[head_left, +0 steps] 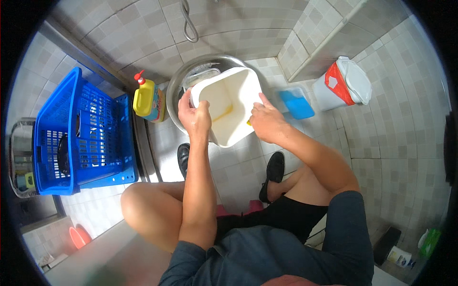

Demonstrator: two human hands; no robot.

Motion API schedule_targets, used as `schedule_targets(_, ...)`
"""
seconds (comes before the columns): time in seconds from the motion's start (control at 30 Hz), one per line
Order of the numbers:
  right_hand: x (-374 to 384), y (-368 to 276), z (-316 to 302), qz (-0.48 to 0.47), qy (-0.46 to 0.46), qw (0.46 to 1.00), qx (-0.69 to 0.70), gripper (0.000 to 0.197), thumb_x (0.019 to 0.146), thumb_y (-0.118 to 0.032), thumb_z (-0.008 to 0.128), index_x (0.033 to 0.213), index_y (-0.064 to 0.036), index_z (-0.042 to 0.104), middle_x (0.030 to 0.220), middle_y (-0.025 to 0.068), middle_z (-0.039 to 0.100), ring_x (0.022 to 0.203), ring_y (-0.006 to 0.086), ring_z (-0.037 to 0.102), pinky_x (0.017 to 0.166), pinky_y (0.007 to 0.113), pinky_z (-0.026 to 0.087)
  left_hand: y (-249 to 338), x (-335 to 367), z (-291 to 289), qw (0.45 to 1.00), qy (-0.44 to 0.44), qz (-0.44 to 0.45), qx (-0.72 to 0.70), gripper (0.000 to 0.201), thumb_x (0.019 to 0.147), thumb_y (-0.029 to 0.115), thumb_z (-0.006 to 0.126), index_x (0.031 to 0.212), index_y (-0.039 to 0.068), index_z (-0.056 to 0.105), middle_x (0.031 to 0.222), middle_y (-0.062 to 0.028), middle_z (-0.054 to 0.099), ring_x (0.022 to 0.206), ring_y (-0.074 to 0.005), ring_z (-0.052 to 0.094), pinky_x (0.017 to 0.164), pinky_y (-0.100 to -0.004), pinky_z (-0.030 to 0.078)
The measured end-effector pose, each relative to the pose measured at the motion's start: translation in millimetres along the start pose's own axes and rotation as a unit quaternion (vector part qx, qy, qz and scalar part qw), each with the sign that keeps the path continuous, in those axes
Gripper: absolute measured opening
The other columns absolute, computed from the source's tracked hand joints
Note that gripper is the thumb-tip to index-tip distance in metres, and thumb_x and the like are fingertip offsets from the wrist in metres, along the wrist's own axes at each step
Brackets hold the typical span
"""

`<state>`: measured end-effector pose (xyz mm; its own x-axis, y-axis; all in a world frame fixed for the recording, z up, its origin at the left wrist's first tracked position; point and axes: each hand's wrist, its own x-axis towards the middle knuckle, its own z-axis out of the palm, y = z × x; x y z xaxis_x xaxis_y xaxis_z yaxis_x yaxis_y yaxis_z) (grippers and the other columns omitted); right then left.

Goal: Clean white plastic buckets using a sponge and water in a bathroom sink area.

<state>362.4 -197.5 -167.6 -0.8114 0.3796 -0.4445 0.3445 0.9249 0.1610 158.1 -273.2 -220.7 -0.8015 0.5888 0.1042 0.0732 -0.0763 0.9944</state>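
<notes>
A white rectangular tub is tilted over the near right side of a round metal basin, its inside facing up toward me. A yellowish streak marks the inner surface. My left hand grips the tub's left rim, thumb inside. At the opposite side, my right hand is closed against the tub's wall. A bit of yellow shows below its fingers, but most of that piece is hidden. Inside the metal basin, part of a clear container shows behind the tub.
Left of the basin stands a yellow jug with a red pump. Farther left is a blue plastic basket. To the right are a clear tray with a blue piece and a white lidded bucket. A shower hose hangs behind.
</notes>
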Motion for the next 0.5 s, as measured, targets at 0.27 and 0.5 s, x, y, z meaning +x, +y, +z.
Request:
schedule_targets(0.27,10,41,25,0.058,0.317,0.942,-0.094,0.046,0.089,-0.014,0.057,0.131,0.0032,0.059,0.141,0.0129,0.053,0.145,0.0287,0.034,0.124,0.052,0.019,18,-8,10,0.998,-0.042,-0.013,0.045,0.052,0.071,0.009,0.064,0.121,-0.005,0.066,0.112,-0.0168,0.062,0.101,-0.0275,0.064,0.093,-0.0351,0.049)
schedule_targets(0.5,-5,29,29,-0.018,0.346,0.938,0.012,0.028,0.086,-0.007,0.055,0.109,0.0036,0.068,0.128,0.0153,0.062,0.141,0.0299,0.041,0.12,0.049,0.029,-2,-2,-1,1.0,0.015,-0.003,-0.008,0.05,0.073,0.006,0.064,0.12,-0.008,0.063,0.109,-0.0154,0.065,0.097,-0.0224,0.065,0.088,-0.0328,0.05)
